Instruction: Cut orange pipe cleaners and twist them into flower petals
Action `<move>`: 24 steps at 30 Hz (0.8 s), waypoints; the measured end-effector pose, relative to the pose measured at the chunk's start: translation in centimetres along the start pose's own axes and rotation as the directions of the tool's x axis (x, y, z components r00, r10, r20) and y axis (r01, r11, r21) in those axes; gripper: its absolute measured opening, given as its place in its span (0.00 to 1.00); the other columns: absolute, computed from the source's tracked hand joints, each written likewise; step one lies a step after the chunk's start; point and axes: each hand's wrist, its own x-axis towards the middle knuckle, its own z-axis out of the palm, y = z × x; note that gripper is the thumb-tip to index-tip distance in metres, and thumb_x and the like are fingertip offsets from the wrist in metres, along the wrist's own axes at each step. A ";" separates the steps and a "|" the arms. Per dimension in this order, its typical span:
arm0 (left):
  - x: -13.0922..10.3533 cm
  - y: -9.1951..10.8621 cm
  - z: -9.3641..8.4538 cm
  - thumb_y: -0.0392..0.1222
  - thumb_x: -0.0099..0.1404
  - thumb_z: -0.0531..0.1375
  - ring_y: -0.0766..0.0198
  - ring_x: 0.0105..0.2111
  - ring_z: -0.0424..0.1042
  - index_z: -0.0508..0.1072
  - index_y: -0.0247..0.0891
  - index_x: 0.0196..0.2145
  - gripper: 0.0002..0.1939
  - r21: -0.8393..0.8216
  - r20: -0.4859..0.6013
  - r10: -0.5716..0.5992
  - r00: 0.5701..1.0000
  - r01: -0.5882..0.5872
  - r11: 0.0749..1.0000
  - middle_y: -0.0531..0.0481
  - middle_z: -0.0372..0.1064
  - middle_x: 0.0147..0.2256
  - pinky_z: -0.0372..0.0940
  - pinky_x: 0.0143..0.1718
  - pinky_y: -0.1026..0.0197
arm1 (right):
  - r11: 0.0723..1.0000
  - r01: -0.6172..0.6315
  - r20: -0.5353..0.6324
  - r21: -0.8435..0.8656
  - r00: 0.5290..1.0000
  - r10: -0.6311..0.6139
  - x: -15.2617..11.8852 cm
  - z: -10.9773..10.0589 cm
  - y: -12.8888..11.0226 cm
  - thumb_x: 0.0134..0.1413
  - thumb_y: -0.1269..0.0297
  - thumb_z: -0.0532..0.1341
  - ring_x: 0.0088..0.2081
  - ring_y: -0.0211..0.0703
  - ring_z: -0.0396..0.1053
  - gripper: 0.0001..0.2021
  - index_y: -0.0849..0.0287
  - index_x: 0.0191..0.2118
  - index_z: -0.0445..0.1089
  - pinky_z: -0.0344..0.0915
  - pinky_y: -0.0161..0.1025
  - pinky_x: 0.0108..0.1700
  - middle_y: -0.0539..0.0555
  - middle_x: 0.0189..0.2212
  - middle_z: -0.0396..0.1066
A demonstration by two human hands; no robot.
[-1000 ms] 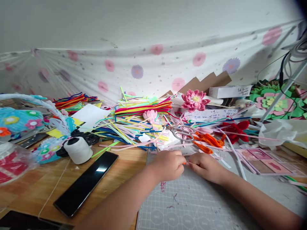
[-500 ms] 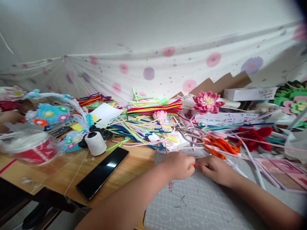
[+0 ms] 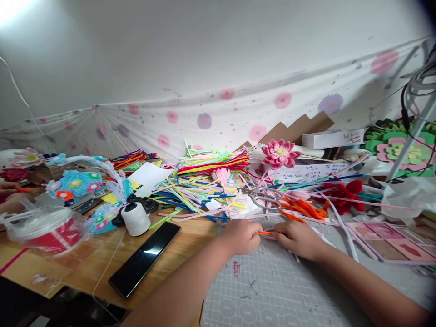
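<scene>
Over the back of the grey cutting mat [image 3: 259, 290], my left hand [image 3: 241, 237] pinches one end of a short orange pipe cleaner [image 3: 265, 233]. Its other end is in the closed fingers of my right hand [image 3: 296, 238]. A short orange stretch shows between the two hands; the ends are hidden in my fingers. Just behind my right hand lies a bundle of orange pipe cleaners [image 3: 304, 209]. Metal scissors [image 3: 265, 198] rest behind both hands, beside a pale pink pipe-cleaner flower [image 3: 221, 176].
Left of the mat are a black phone [image 3: 145, 259], a white thread spool [image 3: 135, 220] and a bagged red-and-white cup [image 3: 51, 234]. Colourful pipe cleaners [image 3: 214, 164] pile up behind. A pink palette [image 3: 391, 243] lies right. Another person's hand [image 3: 10, 195] shows at the far left.
My hands have moved apart a little, so more of the orange pipe cleaner shows between them. The camera view has shifted, bringing another person's hand into sight at left.
</scene>
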 end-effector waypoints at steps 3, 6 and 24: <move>0.0 -0.1 -0.1 0.34 0.54 0.49 0.60 0.32 0.69 0.72 0.39 0.31 0.12 -0.025 -0.043 -0.022 0.999 0.021 0.999 0.49 0.71 0.30 0.59 0.30 0.63 | 1.000 -0.008 -0.015 -0.025 1.000 0.007 0.0 -0.1 0.3 0.50 0.67 0.49 0.22 0.39 0.61 0.13 0.60 0.20 0.65 0.47 0.34 0.23 0.51 0.19 0.67; -0.1 -0.4 -0.1 0.34 0.54 0.49 0.61 0.30 0.69 0.72 0.39 0.31 0.13 -0.057 -0.091 -0.061 0.994 0.056 0.997 0.49 0.72 0.29 0.59 0.28 0.64 | 0.999 -0.002 -0.021 -0.038 1.000 0.001 0.0 -0.5 0.6 0.51 0.68 0.48 0.22 0.39 0.61 0.14 0.60 0.20 0.64 0.49 0.34 0.23 0.51 0.18 0.66; 0.9 -2.6 0.4 0.34 0.54 0.55 0.60 0.35 0.68 0.72 0.38 0.30 0.07 -0.380 -0.252 -0.307 0.918 0.198 0.903 0.49 0.71 0.32 0.59 0.40 0.59 | 0.990 -0.028 -0.094 0.141 0.995 0.042 -0.1 -1.3 4.6 0.53 0.66 0.49 0.29 0.44 0.65 0.10 0.59 0.31 0.67 0.60 0.38 0.31 0.55 0.28 0.69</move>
